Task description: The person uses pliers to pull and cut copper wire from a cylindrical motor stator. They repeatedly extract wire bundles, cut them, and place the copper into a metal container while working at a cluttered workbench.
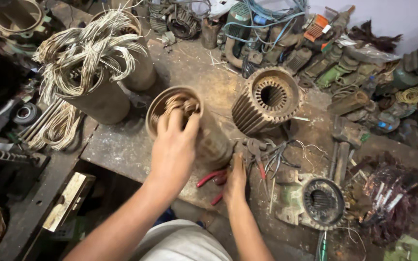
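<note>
Left hand (pixel 172 145) pinches the stiff copper coil (pixel 182 104) inside the stator (pixel 204 135), frame centre. Right hand (pixel 235 181) lies flat on the tabletop (pixel 117 145), holding nothing. Stator likely heavy; grip its rim.

A finned stator (pixel 266 99) lies right of the motor cylinder (pixel 189 126), red-handled pliers (pixel 214 181) before it.

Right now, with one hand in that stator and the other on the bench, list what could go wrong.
1. The left hand reaches into the stator among cut copper windings; the wire ends could likely cut the fingers.
2. The stator lies tilted near the bench edge; a hard pull might roll or tip it off.
3. The right hand rests beside red-handled pliers and loose wires, which could snag or get knocked down.
</note>
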